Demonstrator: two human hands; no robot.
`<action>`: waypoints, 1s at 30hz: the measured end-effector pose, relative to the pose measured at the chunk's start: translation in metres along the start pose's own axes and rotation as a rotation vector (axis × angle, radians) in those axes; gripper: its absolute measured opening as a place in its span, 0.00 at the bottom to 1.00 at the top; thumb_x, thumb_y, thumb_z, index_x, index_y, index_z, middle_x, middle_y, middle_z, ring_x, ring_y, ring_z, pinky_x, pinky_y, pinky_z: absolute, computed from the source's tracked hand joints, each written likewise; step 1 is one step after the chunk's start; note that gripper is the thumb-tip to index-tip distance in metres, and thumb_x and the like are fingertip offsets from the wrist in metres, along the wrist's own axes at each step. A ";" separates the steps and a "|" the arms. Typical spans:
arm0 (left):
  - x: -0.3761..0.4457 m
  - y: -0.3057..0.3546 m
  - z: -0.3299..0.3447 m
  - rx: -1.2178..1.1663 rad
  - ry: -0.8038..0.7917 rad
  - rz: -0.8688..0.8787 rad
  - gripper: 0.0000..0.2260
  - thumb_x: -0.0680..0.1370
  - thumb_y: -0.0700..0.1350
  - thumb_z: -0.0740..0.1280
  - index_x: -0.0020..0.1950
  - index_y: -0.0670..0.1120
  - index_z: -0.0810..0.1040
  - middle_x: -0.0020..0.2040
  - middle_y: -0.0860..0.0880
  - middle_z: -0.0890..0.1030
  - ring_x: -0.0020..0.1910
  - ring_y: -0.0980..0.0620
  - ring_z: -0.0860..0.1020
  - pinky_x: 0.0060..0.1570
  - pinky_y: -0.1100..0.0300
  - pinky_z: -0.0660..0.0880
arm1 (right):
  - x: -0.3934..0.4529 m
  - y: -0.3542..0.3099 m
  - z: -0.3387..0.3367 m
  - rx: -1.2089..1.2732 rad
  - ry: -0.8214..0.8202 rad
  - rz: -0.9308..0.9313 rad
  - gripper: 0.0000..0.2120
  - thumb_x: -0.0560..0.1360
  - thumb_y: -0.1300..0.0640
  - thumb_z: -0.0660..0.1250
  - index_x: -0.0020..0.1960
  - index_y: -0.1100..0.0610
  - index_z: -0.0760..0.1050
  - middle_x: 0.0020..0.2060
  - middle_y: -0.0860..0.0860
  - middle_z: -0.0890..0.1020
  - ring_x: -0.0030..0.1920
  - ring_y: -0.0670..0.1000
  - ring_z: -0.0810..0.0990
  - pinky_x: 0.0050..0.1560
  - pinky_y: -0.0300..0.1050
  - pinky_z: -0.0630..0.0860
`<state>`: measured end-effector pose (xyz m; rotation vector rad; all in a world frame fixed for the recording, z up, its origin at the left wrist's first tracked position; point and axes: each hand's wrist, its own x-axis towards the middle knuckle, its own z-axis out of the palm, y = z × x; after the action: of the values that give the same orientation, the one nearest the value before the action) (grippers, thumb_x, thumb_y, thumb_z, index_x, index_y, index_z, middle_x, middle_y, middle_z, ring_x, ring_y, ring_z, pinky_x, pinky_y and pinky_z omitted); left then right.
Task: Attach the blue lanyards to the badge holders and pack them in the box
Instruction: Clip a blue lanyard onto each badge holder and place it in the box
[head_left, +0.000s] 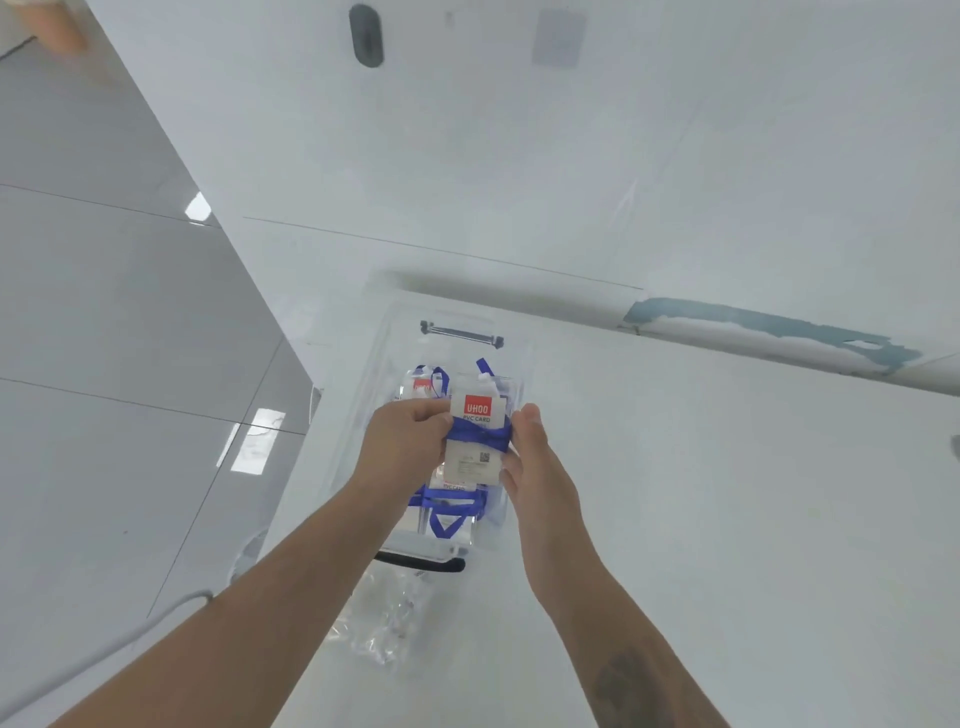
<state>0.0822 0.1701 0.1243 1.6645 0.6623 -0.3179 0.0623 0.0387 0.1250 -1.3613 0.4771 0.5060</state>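
Note:
A clear badge holder (475, 415) with a white card and red label is held over the clear plastic box (384, 343). A blue lanyard (480, 433) is wrapped around its middle. My left hand (405, 441) grips the holder's left edge with curled fingers. My right hand (535, 457) holds its right edge between thumb and fingers. Inside the box lie other badge holders (421, 387) with blue lanyards (441, 512) wound round them, partly hidden under my hands.
The box sits on a white table (727, 493) near its left edge, with grey floor tiles (104, 338) beyond. A crumpled clear plastic bag (389, 618) lies in front of the box. A black handle (421, 563) shows at the box's near end.

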 end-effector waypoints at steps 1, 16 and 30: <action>0.000 -0.002 -0.001 0.001 0.009 0.004 0.10 0.81 0.41 0.63 0.47 0.54 0.81 0.50 0.48 0.84 0.49 0.47 0.83 0.51 0.50 0.82 | 0.002 0.000 0.005 -0.004 0.007 0.011 0.13 0.82 0.42 0.55 0.51 0.44 0.77 0.36 0.38 0.85 0.40 0.39 0.84 0.38 0.33 0.78; 0.050 0.019 0.005 -0.150 0.061 -0.247 0.27 0.81 0.66 0.48 0.44 0.50 0.78 0.39 0.49 0.82 0.36 0.53 0.79 0.34 0.63 0.68 | 0.081 -0.002 0.042 0.004 0.039 0.219 0.19 0.81 0.39 0.55 0.41 0.46 0.78 0.27 0.41 0.83 0.39 0.46 0.82 0.45 0.40 0.78; 0.089 0.013 0.030 -0.060 0.154 -0.182 0.47 0.63 0.78 0.46 0.71 0.49 0.69 0.65 0.48 0.77 0.62 0.46 0.76 0.64 0.44 0.72 | 0.142 0.025 0.062 0.177 0.086 0.302 0.22 0.73 0.32 0.63 0.55 0.48 0.80 0.45 0.48 0.86 0.50 0.49 0.84 0.53 0.50 0.79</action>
<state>0.1654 0.1623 0.0791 1.5855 0.9336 -0.2982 0.1633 0.1125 0.0300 -1.1497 0.7868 0.6368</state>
